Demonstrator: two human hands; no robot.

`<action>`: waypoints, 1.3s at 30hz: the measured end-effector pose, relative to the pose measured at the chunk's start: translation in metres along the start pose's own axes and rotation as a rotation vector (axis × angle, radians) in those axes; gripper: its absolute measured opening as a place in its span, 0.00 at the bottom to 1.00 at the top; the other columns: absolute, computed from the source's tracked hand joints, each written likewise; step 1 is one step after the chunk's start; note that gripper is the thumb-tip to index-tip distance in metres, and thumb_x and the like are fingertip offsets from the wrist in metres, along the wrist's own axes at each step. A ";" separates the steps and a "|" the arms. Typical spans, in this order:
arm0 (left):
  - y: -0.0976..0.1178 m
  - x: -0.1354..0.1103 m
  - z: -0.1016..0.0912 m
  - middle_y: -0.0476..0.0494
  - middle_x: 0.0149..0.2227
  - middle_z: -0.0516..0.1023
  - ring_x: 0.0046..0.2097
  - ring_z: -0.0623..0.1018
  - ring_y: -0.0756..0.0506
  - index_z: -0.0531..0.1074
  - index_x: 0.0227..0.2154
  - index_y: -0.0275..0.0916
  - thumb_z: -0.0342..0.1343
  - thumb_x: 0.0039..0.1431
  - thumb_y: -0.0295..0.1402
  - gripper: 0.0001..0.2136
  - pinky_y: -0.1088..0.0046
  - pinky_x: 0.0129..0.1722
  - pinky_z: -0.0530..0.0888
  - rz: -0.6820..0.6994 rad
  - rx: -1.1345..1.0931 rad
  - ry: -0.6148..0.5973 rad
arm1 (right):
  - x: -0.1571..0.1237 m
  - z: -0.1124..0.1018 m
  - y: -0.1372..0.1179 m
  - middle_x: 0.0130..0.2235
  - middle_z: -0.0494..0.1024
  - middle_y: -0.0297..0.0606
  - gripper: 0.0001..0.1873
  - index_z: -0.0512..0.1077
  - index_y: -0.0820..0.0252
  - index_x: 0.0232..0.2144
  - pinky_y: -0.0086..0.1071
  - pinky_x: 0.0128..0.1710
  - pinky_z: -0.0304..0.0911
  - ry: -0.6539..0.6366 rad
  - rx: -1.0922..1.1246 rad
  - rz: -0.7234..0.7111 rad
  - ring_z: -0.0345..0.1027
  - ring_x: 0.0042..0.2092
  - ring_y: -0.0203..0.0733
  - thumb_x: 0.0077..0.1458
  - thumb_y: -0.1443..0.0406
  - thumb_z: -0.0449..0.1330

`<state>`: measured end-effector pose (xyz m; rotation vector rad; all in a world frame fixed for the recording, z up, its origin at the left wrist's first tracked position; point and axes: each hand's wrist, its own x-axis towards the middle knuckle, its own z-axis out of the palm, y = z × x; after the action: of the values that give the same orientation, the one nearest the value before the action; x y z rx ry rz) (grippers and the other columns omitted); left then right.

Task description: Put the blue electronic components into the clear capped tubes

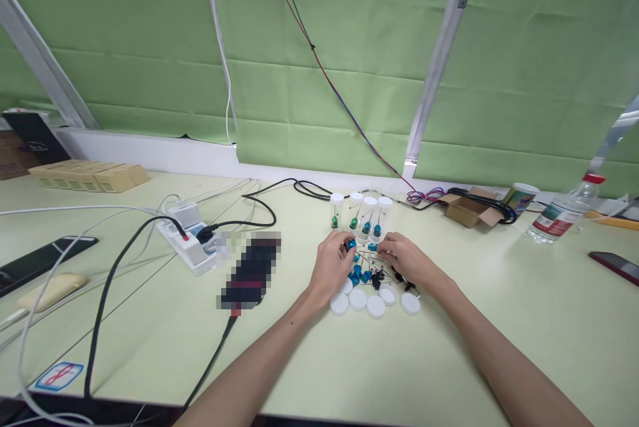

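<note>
My left hand [330, 269] is closed in a pinch around a small shiny blue piece [352, 243]. Opposite it, my right hand [407, 259] has its fingertips together at the end of another small blue piece [373, 247]. Between and below the hands lies a pile of blue pieces [355, 277], black pieces [378, 279] and thin metal rods. Just behind stand several clear tubes, white end up; a green piece with a thin rod shows in one tube [336, 209], a blue one in another tube [383, 214]. Round white caps [375, 307] lie in front.
Left of my hands are a pixelated dark device [252, 273] on a cable and a white power strip [187, 241]. To the right stand an open cardboard box [469, 209], a can [519, 197] and a plastic bottle [562, 211]. Cables run along the back edge.
</note>
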<state>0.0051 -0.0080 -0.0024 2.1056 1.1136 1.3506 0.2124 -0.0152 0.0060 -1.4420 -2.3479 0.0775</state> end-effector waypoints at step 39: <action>0.004 -0.001 0.001 0.47 0.36 0.74 0.28 0.69 0.52 0.72 0.37 0.40 0.53 0.54 0.24 0.09 0.74 0.32 0.70 0.014 0.005 -0.001 | -0.007 -0.029 -0.021 0.25 0.74 0.33 0.11 0.74 0.59 0.28 0.29 0.27 0.56 -0.213 0.218 -0.001 0.61 0.26 0.35 0.57 0.64 0.54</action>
<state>0.0071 -0.0115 -0.0008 2.1214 1.1056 1.3538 0.2070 -0.0356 0.0361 -1.3844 -2.4156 0.4942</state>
